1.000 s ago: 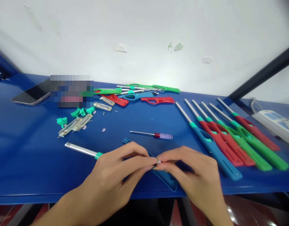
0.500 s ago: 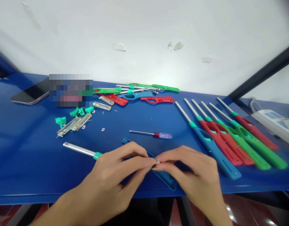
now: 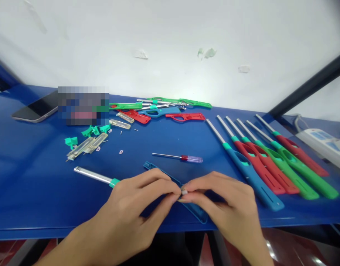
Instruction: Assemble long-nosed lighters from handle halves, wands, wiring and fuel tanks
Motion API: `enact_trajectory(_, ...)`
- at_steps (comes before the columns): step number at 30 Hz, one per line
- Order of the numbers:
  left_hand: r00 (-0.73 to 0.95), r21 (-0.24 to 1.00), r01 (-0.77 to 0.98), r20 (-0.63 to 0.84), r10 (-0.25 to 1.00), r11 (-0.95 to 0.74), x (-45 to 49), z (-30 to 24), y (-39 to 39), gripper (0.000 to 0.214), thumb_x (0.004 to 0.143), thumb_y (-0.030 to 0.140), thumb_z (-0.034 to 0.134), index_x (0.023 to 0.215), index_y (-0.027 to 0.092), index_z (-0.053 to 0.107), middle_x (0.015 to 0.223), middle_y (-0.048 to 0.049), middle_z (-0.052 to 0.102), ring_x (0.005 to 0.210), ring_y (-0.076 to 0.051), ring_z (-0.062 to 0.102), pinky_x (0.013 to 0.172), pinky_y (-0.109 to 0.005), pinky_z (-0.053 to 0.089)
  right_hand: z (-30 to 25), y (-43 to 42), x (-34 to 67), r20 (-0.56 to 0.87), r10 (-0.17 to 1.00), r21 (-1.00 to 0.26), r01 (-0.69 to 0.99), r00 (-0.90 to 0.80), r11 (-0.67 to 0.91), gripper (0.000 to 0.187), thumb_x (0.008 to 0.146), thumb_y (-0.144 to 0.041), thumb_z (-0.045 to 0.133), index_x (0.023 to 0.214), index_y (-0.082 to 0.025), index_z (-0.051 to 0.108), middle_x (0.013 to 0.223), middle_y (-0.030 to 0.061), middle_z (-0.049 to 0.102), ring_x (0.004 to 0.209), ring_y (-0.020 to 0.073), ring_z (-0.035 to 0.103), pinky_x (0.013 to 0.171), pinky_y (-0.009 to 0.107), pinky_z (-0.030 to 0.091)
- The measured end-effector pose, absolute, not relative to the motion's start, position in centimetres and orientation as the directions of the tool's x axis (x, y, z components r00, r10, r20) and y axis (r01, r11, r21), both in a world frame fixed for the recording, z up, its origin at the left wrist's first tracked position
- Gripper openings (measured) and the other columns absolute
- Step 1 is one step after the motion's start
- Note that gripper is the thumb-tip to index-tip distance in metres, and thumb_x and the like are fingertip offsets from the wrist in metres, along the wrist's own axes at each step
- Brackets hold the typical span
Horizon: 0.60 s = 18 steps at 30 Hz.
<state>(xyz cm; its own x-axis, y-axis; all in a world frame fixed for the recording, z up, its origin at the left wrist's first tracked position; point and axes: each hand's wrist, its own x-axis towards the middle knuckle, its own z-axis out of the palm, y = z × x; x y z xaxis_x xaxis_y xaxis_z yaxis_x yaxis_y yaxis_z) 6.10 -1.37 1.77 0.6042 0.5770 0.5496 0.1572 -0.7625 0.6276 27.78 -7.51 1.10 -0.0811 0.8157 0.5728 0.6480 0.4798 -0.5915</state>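
My left hand (image 3: 136, 207) and my right hand (image 3: 225, 207) meet fingertip to fingertip near the front edge of the blue table (image 3: 34, 192). Both pinch a tiny white part (image 3: 184, 192) between thumbs and forefingers. Under the hands lies a blue lighter shell half (image 3: 194, 212). From beneath my left hand a silver lighter tube with a teal collar (image 3: 94, 176) sticks out to the left. A small screwdriver with a clear handle (image 3: 181, 158) lies just behind the hands.
Several finished long lighters (image 3: 267, 162) in blue, red and green lie in a row at the right. Lighter shells (image 3: 164, 109) and loose parts (image 3: 87, 142) sit at the back left, beside a phone (image 3: 37, 109). A white power strip (image 3: 322, 146) is far right.
The hands have stayed almost still; the fingertips shifted slightly around the tiny white part. Nothing else on the table moved.
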Motion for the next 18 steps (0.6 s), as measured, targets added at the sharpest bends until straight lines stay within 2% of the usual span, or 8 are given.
enact_trajectory(18, 0.643, 0.654, 0.149, 0.506, 0.575, -0.742, 6.01, 1.20, -1.31, 0.018, 0.110, 0.008, 0.060, 0.111, 0.023, 0.068, 0.104, 0.0034, 0.074, 0.092, -0.007, 0.073, 0.088, -0.012, 0.057, 1.15, -7.58, 27.62, 0.590, 0.802, -0.569, 0.657, -0.094, 0.495, 0.014, 0.104, -0.033, 0.077, 0.093, -0.025, 0.076, 0.083, -0.0109, 0.085, 0.065, 0.0056, 0.077, 0.070, 0.020, 0.056)
